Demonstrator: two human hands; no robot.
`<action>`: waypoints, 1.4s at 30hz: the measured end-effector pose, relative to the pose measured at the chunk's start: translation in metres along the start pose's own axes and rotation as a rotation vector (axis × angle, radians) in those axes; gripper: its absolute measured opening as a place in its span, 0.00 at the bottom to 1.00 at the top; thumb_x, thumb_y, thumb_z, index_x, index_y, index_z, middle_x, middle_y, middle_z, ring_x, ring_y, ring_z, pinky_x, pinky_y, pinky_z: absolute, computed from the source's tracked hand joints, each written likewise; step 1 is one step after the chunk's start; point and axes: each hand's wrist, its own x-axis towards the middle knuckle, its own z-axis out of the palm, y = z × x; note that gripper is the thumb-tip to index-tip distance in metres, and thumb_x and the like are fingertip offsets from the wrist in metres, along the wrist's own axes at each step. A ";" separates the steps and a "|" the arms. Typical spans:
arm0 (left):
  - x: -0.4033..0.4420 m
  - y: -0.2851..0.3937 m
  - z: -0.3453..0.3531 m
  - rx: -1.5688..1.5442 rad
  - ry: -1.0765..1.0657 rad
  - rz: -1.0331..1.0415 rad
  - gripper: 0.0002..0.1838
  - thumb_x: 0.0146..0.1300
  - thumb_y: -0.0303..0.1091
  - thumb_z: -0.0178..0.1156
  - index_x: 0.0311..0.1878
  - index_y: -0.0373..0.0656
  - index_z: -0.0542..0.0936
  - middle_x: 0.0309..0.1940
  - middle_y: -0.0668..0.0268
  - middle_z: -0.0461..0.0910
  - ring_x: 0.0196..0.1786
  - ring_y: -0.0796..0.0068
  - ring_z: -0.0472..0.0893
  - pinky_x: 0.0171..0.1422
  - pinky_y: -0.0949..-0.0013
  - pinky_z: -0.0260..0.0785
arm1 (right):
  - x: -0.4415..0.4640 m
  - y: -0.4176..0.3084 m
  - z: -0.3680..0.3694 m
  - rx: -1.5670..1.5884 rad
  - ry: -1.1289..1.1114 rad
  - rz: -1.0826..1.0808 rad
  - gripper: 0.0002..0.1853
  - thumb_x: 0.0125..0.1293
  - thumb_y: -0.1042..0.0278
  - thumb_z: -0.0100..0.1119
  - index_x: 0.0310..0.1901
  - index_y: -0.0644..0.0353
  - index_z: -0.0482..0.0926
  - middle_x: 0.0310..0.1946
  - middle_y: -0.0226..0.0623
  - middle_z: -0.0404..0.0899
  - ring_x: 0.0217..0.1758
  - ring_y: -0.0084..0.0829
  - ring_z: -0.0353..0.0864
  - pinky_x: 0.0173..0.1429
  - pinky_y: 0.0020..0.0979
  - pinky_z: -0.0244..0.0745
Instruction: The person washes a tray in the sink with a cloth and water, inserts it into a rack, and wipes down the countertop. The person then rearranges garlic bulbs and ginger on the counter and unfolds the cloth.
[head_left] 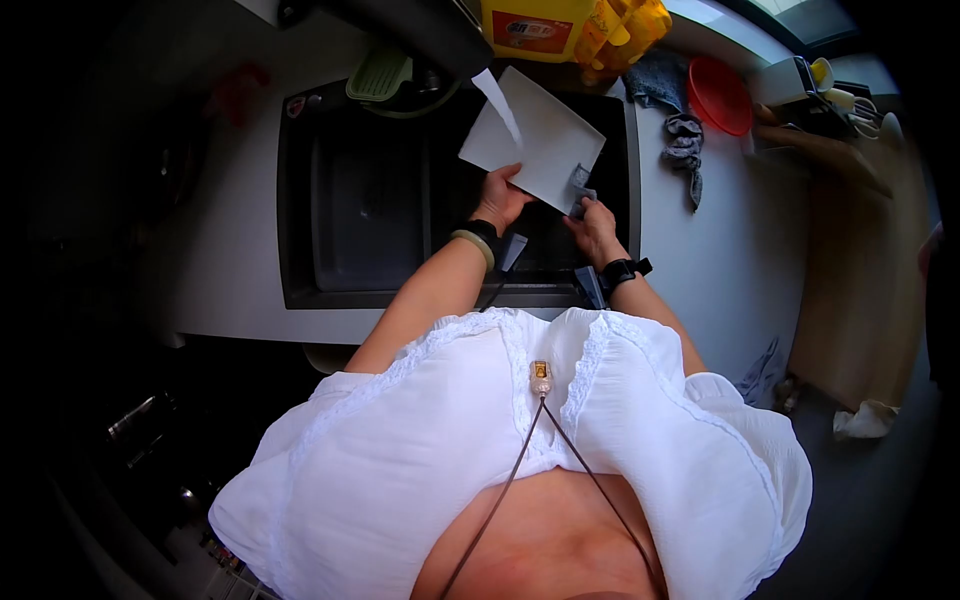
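A white square plate [545,130] is held tilted over the dark sink [300,250]. My left hand [500,200] grips its near left edge, thumb on the upper face. My right hand [595,228] is closed on a small grey cloth [580,190], which lies against the plate's near right corner. What looks like a white stream of water [498,105] runs from the dark faucet [425,35] onto the plate. The right fingers partly hide the cloth.
A green strainer basket [380,76] sits at the sink's back left. Behind the sink stand a yellow jug [532,30] and an orange-yellow packet [625,35]. To the right are a red basin [718,95], a grey cloth [684,150] and a utensil holder [785,82].
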 end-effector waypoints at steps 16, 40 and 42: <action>-0.018 0.099 -0.004 0.684 0.029 -0.131 0.21 0.63 0.31 0.55 0.59 0.38 0.72 0.49 0.59 0.79 0.48 0.60 0.80 0.54 0.59 0.73 | 0.132 0.060 -0.098 -1.949 -0.084 -1.280 0.12 0.55 0.74 0.59 0.43 0.59 0.78 0.37 0.43 0.77 0.40 0.40 0.78 0.42 0.38 0.74; -0.050 0.044 -0.014 0.434 0.099 0.170 0.25 0.46 0.14 0.47 0.52 0.34 0.71 0.46 0.58 0.76 0.51 0.60 0.76 0.58 0.62 0.69 | -0.033 0.037 0.064 -1.165 -0.316 -1.160 0.22 0.58 0.67 0.62 0.52 0.70 0.76 0.45 0.52 0.75 0.49 0.47 0.75 0.54 0.43 0.70; -0.053 0.043 -0.011 0.429 0.087 0.167 0.27 0.46 0.14 0.47 0.54 0.35 0.70 0.48 0.58 0.75 0.53 0.59 0.76 0.61 0.62 0.69 | -0.025 0.035 0.061 -1.254 -0.247 -1.267 0.19 0.59 0.71 0.57 0.51 0.71 0.75 0.44 0.50 0.75 0.47 0.46 0.74 0.53 0.41 0.70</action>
